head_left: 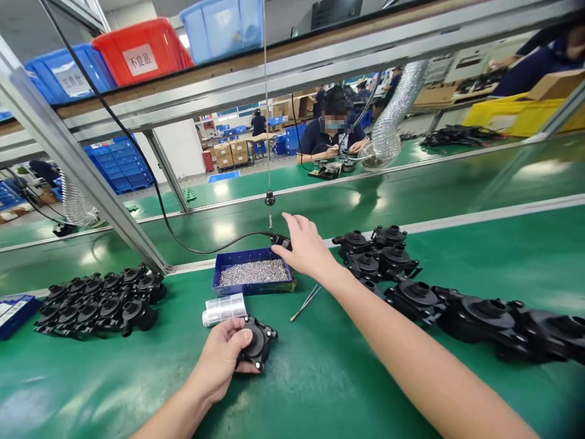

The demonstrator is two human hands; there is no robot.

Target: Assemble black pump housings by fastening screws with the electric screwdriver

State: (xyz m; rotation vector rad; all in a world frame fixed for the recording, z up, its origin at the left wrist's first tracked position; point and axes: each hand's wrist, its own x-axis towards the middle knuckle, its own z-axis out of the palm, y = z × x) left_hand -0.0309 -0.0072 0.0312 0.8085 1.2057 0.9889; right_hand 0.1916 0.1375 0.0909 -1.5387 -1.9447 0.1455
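My left hand (223, 350) grips a black round plastic housing (256, 342) just above the green bench, thumb on its top. It looks like a small pump, with screw heads at its corners. My right hand (306, 244) is raised behind the screw tray, fingers stretched out and thumb apart. Between thumb and fingers hangs a dark corded tool (281, 241), probably an electric screwdriver; my hand partly hides it, and I see no closed grip. Below it, a blue tray (222, 286) holds many small metal screws. A white labelled roll (223, 310) lies in front of the tray.
Black housings stand in rows at left (100, 305) and right (420, 299). Thin tweezers-like sticks (305, 303) lie beside the tray. A black cable (159, 201) loops down past the metal frame (91, 146). Across the bench sits a co-worker (315, 140).
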